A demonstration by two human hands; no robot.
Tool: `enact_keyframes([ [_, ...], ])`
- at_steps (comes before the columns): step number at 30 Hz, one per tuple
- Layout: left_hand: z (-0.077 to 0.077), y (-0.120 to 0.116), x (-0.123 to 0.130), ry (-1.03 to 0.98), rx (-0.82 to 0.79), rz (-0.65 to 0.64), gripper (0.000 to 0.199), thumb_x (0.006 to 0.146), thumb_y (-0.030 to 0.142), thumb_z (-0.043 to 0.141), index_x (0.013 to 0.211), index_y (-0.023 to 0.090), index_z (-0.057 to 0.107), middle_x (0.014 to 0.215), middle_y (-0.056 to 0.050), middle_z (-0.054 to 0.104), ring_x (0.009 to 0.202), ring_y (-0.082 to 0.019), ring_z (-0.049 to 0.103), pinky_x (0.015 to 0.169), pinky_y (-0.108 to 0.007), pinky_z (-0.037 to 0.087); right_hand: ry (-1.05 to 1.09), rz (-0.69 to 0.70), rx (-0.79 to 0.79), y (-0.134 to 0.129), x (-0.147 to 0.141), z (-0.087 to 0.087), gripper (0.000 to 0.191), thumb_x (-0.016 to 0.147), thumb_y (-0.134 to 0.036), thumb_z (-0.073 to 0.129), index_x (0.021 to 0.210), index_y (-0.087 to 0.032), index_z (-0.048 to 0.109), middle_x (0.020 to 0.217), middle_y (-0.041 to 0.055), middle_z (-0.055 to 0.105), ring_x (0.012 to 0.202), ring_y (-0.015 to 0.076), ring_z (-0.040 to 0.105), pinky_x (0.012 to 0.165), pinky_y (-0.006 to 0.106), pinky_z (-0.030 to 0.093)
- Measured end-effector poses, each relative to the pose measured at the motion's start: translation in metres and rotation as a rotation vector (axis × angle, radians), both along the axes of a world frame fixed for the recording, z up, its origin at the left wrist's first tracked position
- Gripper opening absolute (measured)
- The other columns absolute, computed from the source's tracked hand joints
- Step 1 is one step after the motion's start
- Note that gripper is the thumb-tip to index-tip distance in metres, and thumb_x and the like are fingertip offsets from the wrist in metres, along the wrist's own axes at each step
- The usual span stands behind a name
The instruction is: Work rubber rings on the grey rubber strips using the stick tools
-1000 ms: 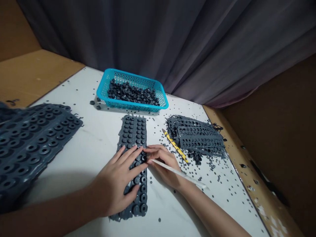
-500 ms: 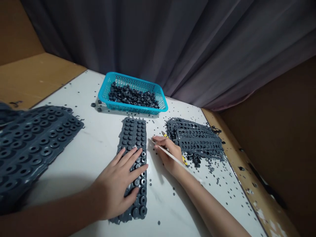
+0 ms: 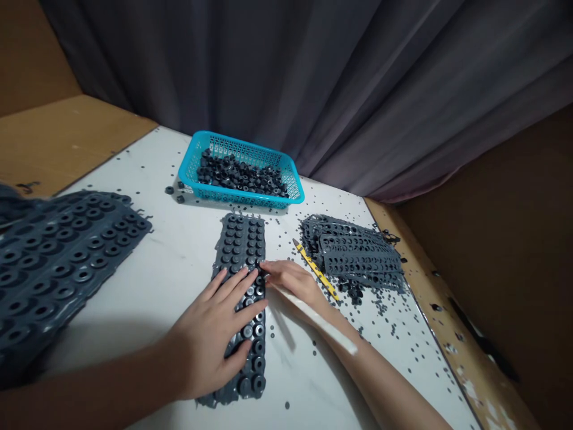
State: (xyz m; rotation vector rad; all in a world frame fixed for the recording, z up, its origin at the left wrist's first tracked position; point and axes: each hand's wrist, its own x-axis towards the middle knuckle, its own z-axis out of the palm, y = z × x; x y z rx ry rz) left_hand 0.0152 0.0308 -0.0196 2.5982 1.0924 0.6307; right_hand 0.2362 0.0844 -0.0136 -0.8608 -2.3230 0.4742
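A dark rubber sheet (image 3: 244, 239) with rows of round raised rings lies upright in front of me on the white tabletop. My left hand (image 3: 224, 328) rests on it, fingers spread flat across its lower half. Pinched in my right hand (image 3: 298, 286) is a thin white stick (image 3: 322, 322), slanting down toward my wrist. The right fingertips are at the sheet's right edge, near the left hand's fingertips, and hide the stick's tip. A yellow pen-like tool (image 3: 317, 270) lies on the table beyond the right hand.
A blue basket (image 3: 242, 194) of small dark rubber pieces stands at the back. On the left lie larger ringed sheets (image 3: 76, 251). Stacked perforated sheets (image 3: 362, 254) lie on the right, with many small dark discs scattered around. A dark curtain (image 3: 268, 71) hangs behind.
My right hand has moved left and slightly down with the white stick, reaching the rubber sheet's edge and uncovering the yellow tool. My left hand has stayed in place.
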Motion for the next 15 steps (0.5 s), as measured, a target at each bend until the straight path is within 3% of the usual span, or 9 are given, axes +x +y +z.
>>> enact_keyframes([
  [3, 0.000, 0.000, 0.000, -0.005, -0.009, 0.000, 0.054, 0.074, 0.021, 0.053, 0.128, 0.027, 0.053, 0.151, -0.004, 0.030, 0.137, -0.030, 0.029, 0.113, -0.051, 0.020, -0.182, 0.076, 0.194, 0.010, 0.005, -0.001, 0.013, 0.093, -0.017, 0.049, 0.091, -0.018, 0.062, 0.116, 0.0130, 0.067, 0.102, 0.0207, 0.064, 0.085, 0.037, 0.055],
  [6, 0.000, 0.000, 0.000, -0.003, -0.022, 0.003, 0.055, 0.074, 0.021, 0.053, 0.128, 0.028, 0.053, 0.151, -0.003, 0.031, 0.137, -0.030, 0.029, 0.113, -0.052, 0.021, -0.230, 0.024, 0.195, 0.017, 0.006, 0.002, 0.016, 0.094, -0.017, 0.045, 0.092, -0.019, 0.061, 0.118, 0.0136, 0.065, 0.100, 0.0206, 0.064, 0.083, 0.037, 0.055],
  [11, 0.000, 0.000, 0.001, 0.009, -0.035, 0.010, 0.054, 0.076, 0.022, 0.052, 0.130, 0.029, 0.052, 0.153, -0.002, 0.027, 0.138, -0.031, 0.027, 0.112, -0.052, 0.022, 0.014, -0.165, -0.050, 0.015, 0.002, 0.012, 0.012, 0.093, -0.020, 0.047, 0.089, -0.021, 0.059, 0.106, 0.0111, 0.071, 0.102, 0.0206, 0.066, 0.080, 0.034, 0.055],
  [15, 0.000, -0.001, 0.001, -0.003, -0.032, 0.011, 0.054, 0.077, 0.024, 0.052, 0.130, 0.029, 0.051, 0.153, -0.002, 0.027, 0.137, -0.031, 0.028, 0.112, -0.052, 0.022, 0.170, -0.168, -0.270, 0.005, -0.005, 0.015, 0.008, 0.091, -0.025, 0.054, 0.088, -0.020, 0.059, 0.107, 0.0118, 0.071, 0.107, 0.0220, 0.065, 0.084, 0.033, 0.054],
])
